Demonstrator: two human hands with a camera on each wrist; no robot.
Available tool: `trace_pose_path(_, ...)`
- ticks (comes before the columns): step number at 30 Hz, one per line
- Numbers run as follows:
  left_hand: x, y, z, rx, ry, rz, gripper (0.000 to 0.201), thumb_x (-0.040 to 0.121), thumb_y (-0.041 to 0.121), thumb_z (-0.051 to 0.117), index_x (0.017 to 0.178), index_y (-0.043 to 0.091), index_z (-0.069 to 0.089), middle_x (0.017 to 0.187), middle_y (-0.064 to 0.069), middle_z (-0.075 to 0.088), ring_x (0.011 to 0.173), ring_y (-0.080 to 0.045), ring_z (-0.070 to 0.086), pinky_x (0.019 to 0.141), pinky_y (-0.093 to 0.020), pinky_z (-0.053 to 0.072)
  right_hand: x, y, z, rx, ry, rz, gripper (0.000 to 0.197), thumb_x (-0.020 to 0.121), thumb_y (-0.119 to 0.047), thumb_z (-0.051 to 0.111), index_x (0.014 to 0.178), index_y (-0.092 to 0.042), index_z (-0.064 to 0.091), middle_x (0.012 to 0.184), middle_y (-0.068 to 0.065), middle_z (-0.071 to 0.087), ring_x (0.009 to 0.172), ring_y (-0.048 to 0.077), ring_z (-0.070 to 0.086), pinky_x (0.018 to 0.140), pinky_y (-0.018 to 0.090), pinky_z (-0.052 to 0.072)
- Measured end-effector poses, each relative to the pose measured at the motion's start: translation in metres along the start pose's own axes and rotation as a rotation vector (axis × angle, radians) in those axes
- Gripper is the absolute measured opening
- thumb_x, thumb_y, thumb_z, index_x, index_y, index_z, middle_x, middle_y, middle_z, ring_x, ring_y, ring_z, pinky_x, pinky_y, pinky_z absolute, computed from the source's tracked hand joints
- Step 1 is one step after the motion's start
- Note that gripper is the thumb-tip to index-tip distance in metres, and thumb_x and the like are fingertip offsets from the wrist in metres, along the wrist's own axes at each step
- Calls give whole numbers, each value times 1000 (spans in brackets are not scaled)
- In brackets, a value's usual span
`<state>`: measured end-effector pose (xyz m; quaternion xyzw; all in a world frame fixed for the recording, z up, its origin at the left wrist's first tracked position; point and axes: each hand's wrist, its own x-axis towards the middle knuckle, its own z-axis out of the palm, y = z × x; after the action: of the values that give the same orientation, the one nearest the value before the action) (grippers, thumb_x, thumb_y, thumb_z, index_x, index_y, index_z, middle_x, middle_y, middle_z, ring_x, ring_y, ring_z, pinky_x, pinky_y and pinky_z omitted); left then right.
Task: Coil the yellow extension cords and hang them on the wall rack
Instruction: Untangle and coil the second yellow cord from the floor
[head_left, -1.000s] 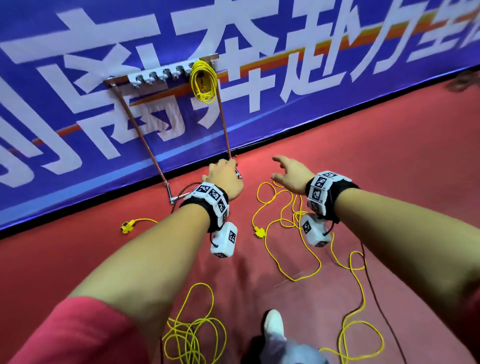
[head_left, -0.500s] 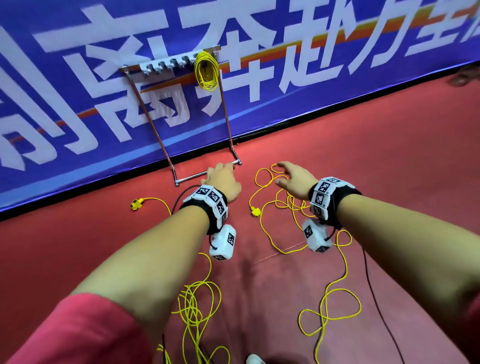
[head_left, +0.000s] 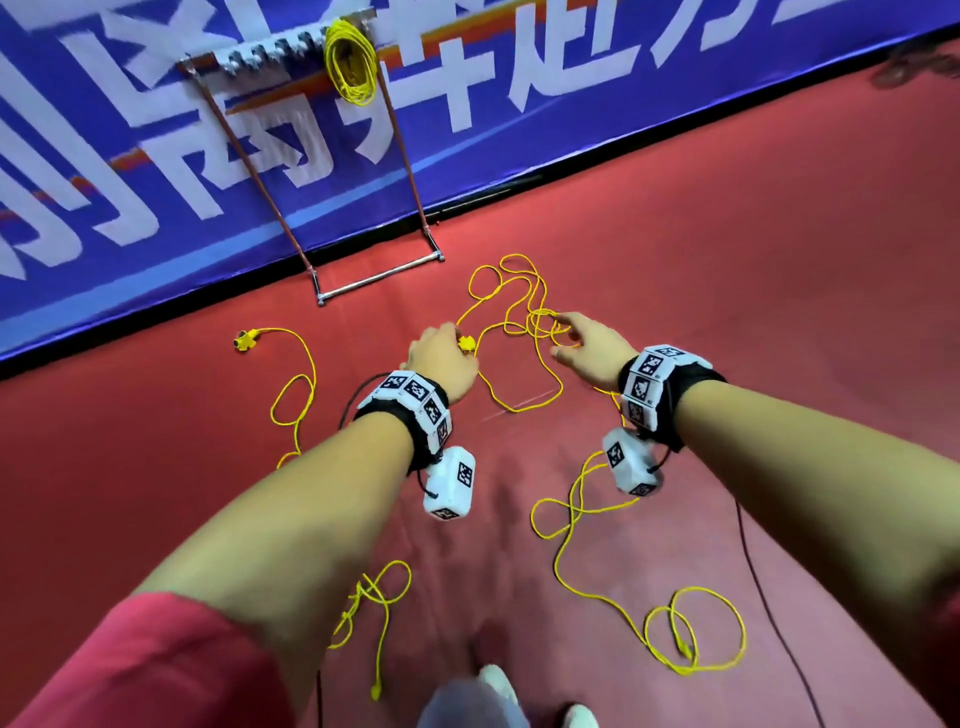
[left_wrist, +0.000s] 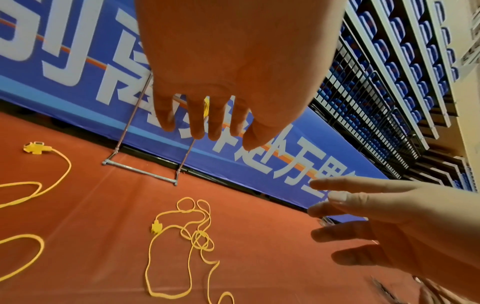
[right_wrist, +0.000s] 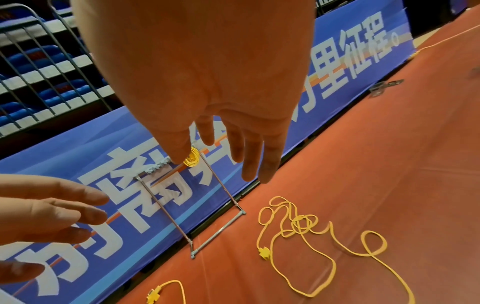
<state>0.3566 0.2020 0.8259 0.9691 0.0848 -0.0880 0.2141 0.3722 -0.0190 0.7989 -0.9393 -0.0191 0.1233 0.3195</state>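
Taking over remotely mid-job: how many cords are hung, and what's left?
Done: one coiled cord hangs on the rack. In hand: nothing yet; the left hand and right hand are open, reaching over the tangled cord on the floor. Left: that cord, plus the loose cord further left, uncoiled.

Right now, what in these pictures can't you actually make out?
- Head view: left hand hides its own fingers, so contact with the yellow plug is unclear.
- Head view: loose cord tangled; how many cords is unclear.
- Wrist views: rack hooks too small, partly behind fingers.
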Motion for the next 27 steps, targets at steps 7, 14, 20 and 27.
trace_pose_path(7, -61, 31, 74, -7, -91, 59, 46, 86, 29, 58, 131, 20, 54, 128, -10, 56, 121, -33, 51, 102, -44, 43, -100, 81, -1, 9, -2, 155, 60, 93, -28, 63, 146, -14, 39, 140, 18, 52, 130, 31, 49, 105, 34, 37)
trace_pose_path(14, -120, 51, 142, -26, -159, 117, 43, 85, 29, 59, 126, 17, 57, 125, -12, 59, 119, -35, 54, 100, -43, 45, -181, 129, 6, -27, 3, 219, 59, 95, -29, 60, 147, -13, 37, 139, 20, 52, 128, 33, 50, 104, 34, 36)
trace_pose_path(20, -154, 70, 172, -68, -138, 86, 40, 86, 28, 58, 125, 19, 58, 125, -9, 57, 119, -33, 53, 99, -40, 45, -194, 153, 6, -53, -50, 194, 60, 95, -30, 60, 147, -13, 37, 137, 21, 53, 127, 34, 50, 103, 35, 37)
trace_pose_path(27, -154, 107, 260, -81, -51, -50, 38, 88, 27, 56, 125, 21, 57, 131, -9, 51, 123, -34, 48, 100, -47, 43, -160, 241, 23, -42, -160, 67, 59, 95, -28, 60, 147, -14, 38, 138, 20, 53, 127, 32, 50, 104, 34, 37)
